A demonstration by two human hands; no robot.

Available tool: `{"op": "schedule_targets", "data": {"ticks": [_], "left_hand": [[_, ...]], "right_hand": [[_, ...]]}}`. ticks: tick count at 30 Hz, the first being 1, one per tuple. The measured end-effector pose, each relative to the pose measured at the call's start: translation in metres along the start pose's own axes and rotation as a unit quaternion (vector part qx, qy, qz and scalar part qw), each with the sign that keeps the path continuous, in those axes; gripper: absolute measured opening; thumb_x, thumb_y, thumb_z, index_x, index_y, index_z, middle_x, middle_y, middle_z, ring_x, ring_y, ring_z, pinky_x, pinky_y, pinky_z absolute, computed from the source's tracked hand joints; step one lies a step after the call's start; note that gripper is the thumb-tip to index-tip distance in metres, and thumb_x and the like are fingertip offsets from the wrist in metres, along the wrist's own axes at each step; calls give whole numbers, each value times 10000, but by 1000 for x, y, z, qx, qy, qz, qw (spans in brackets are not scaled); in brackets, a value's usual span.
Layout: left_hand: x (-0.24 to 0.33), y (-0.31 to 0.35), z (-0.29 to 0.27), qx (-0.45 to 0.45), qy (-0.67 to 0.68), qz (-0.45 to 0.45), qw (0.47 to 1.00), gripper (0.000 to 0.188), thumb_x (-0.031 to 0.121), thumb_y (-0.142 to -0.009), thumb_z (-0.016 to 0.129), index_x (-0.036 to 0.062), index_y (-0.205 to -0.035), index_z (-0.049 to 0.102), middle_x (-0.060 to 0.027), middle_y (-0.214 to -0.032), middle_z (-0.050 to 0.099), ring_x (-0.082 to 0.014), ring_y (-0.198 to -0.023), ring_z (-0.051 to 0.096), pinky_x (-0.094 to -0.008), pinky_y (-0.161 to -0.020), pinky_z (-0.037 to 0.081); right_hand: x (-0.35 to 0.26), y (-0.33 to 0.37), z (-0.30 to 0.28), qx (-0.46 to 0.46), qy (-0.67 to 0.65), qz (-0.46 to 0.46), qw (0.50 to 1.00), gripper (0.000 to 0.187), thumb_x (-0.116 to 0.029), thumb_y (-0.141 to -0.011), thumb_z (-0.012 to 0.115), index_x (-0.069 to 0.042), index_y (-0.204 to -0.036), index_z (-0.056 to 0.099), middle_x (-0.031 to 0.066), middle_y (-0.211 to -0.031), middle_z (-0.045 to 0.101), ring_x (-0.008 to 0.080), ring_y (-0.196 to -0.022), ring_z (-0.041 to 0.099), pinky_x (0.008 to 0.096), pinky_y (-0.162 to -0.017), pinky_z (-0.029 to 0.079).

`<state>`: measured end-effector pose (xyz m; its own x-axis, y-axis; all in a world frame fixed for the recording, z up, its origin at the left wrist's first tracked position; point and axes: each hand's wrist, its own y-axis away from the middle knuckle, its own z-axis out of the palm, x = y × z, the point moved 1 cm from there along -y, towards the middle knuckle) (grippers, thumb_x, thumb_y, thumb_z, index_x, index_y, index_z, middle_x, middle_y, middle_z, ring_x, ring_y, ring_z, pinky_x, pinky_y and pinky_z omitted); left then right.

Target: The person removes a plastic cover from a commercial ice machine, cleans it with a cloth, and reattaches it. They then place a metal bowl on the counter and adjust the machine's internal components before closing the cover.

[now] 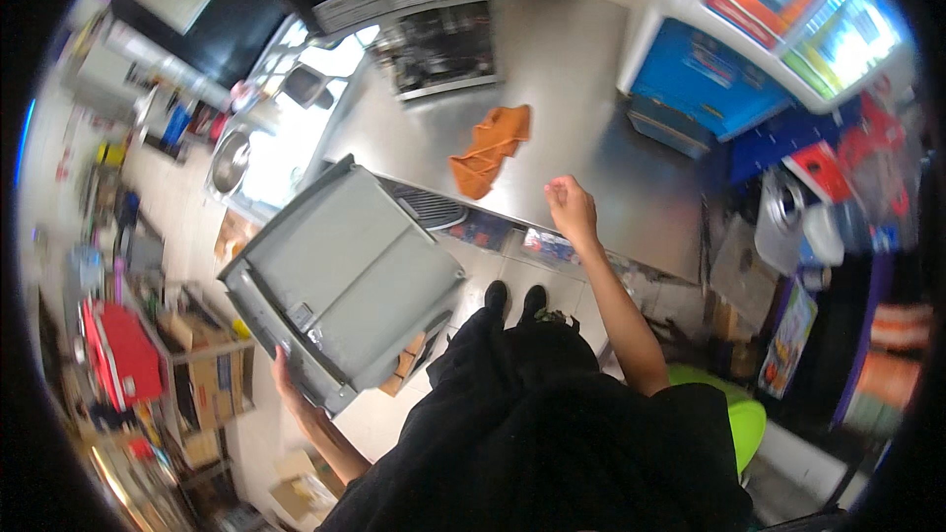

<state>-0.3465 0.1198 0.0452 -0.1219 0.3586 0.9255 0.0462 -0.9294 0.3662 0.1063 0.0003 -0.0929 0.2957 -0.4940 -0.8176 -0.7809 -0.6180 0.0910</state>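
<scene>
My left hand (282,371) grips the near left edge of this grey panel (345,266), which stretches ahead and rightward from my fingers, tilted by the steel counter (581,69). Over on the right, my empty right hand (572,209) hangs loosely curled, near an orange cloth (491,151)!

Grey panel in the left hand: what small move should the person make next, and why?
Probably move the right hand leftward to the orange cloth: it lies nearby on the steel counter, the right hand appears to hold nothing, and the left hand already has the grey panel by its edge.
</scene>
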Motion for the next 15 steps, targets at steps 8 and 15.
{"op": "schedule_targets", "data": {"ticks": [8,15], "left_hand": [[8,15,-44,162,34,139,976,459,332,-912,439,17,-1243,483,-50,-1188,529,-152,-1099,475,-300,-959,333],[43,0,8,124,43,213,968,436,327,-916,452,14,-1219,471,-52,-1104,547,-132,-963,523,-257,-838,395]], "right_hand": [[-32,-88,133,-150,335,-245,897,305,-285,-765,640,-150,-1033,583,98,-1062,560,257,-1013,533,433,-868,390],[-212,-8,56,38,-217,-334,917,121,-77,-834,584,-52,-936,525,81,-979,579,162,-880,571,292,-758,470]]}}
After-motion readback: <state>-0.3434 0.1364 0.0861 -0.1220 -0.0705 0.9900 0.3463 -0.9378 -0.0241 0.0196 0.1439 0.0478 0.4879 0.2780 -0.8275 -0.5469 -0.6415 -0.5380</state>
